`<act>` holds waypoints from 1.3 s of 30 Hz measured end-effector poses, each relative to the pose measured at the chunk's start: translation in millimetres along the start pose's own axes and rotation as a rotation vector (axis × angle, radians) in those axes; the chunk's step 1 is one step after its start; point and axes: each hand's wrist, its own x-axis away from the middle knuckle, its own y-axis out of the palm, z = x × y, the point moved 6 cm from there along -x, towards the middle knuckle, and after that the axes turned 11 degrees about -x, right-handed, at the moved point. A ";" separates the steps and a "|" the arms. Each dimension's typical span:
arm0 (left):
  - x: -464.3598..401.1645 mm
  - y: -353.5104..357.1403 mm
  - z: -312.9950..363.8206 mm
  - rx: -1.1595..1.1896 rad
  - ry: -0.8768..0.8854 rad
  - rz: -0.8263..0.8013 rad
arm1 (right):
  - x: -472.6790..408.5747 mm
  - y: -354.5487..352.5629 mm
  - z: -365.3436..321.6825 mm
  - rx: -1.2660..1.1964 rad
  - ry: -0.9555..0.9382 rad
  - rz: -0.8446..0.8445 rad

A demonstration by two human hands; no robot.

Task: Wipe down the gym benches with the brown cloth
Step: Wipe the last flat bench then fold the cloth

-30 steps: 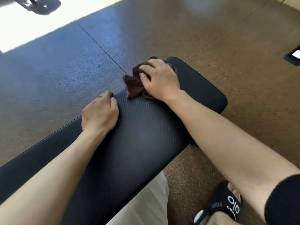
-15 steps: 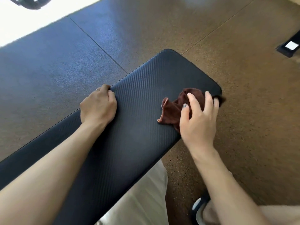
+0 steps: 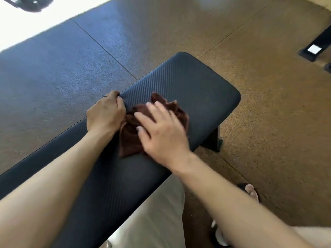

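Wiping is under way: your right hand presses flat, fingers straight, on the brown cloth mid-surface, while your left hand curls over the gym bench edge. Other benches likely remain.

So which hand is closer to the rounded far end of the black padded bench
The right hand, pressing the crumpled brown cloth on the bench top. The left hand grips the bench's left edge, slightly farther back.
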 end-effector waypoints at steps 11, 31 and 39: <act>2.4 -2.7 4.7 0.000 -0.008 0.001 | 35.0 -11.1 -2.1 0.051 0.238 0.040; 32.8 -16.9 -130.7 0.281 -0.303 -0.426 | -50.8 79.7 -107.9 -0.046 -0.111 -0.174; 33.1 -14.5 -138.2 0.317 -0.364 -0.458 | -97.0 25.2 9.1 -0.027 -0.062 -0.061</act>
